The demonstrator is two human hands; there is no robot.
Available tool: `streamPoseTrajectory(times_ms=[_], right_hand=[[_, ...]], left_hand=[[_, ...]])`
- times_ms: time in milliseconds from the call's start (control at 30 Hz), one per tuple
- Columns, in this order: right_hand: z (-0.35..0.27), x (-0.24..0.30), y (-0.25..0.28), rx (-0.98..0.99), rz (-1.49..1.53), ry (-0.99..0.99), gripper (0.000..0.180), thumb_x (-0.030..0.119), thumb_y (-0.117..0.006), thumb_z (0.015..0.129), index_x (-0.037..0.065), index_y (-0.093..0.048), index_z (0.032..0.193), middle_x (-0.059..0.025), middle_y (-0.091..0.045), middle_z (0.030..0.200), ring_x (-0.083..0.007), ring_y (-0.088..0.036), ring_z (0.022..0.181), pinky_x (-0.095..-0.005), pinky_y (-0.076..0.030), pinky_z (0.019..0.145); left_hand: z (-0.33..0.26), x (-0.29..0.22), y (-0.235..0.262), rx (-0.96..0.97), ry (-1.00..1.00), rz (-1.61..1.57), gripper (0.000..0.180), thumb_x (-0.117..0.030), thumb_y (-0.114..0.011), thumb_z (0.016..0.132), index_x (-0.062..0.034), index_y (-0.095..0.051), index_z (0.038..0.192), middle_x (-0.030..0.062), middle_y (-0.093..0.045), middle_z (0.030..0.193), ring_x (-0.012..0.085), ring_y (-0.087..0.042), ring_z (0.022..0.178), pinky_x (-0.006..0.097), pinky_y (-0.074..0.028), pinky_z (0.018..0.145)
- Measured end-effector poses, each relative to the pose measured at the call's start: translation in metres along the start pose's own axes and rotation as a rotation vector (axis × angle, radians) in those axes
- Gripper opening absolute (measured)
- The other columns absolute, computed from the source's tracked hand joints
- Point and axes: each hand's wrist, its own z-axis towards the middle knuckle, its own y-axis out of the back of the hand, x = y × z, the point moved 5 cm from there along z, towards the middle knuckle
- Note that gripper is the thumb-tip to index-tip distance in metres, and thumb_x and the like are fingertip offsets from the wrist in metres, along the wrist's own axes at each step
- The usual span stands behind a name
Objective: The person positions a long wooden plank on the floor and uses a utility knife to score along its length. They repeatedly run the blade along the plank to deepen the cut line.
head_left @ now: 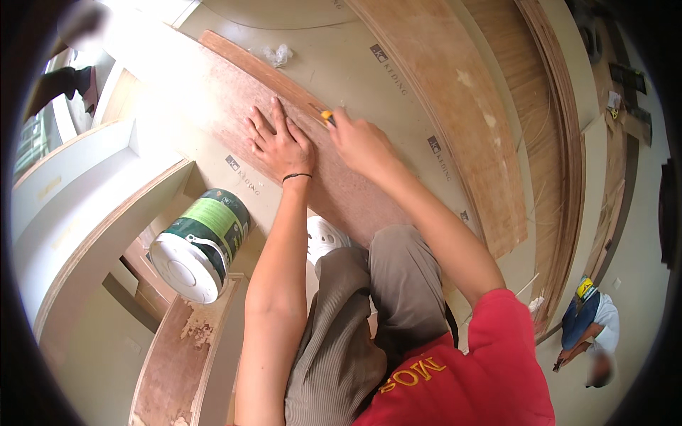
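Two hands, one board: both bare hands are at the long, flat, reddish-brown wooden board [352, 195], whose long axis runs from upper left down toward the knees.
Left hand: the left hand [284, 149] lies palm down on the board's face, fingers spread and pointing away, gripping nothing.
Right hand: the right hand [361, 144] is curled closed around a small yellow-and-black-handled tool [327, 118]; its working tip is too small to make out.
Board edge: a narrow orange-brown wooden strip [263, 71] follows the far long side; whether separate or part of the board, I cannot tell.
Tool to strip: the tool sits at the strip's near end, most of its length stretching up and left; the right hand is nearer, the left set farther in on the face.
Left side: a green plastic bucket with white lid [213, 220] is beside the left forearm.
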Motion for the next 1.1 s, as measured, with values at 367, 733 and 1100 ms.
streamPoseTrajectory(times_ms=[367, 733, 1100], right_hand=[[0.025, 0.009, -0.014, 0.036, -0.043, 0.039, 0.025, 0.024, -0.051, 0.097, 0.000, -0.054, 0.107, -0.0253, -0.069, 0.093, -0.0433, -0.068, 0.087, -0.0512, -0.055, 0.075], [-0.034, -0.013, -0.011, 0.053, -0.260, -0.019, 0.018, 0.016, -0.049, 0.097, 0.001, -0.054, 0.106, -0.0220, -0.070, 0.089, -0.0388, -0.070, 0.085, -0.0486, -0.056, 0.073], [-0.056, -0.039, -0.014, -0.011, -0.123, -0.064, 0.021, 0.023, -0.053, 0.096, 0.007, -0.054, 0.110, -0.0221, -0.068, 0.080, -0.0403, -0.069, 0.079, -0.0533, -0.054, 0.068]], left_hand=[[0.005, 0.001, -0.002, -0.015, 0.008, 0.006, 0.049, -0.026, -0.043, 0.098, -0.0273, -0.044, 0.147, 0.0158, -0.030, 0.156, 0.0378, -0.022, 0.146, 0.059, -0.018, 0.113], [0.005, 0.002, -0.003, -0.004, -0.007, -0.012, 0.053, -0.025, -0.047, 0.096, -0.0267, -0.042, 0.148, 0.0182, -0.028, 0.157, 0.0411, -0.021, 0.146, 0.061, -0.018, 0.113], [0.004, 0.000, -0.002, -0.004, -0.016, 0.001, 0.053, -0.025, -0.047, 0.096, -0.0259, -0.041, 0.149, 0.0183, -0.028, 0.156, 0.0411, -0.020, 0.146, 0.061, -0.019, 0.112]])
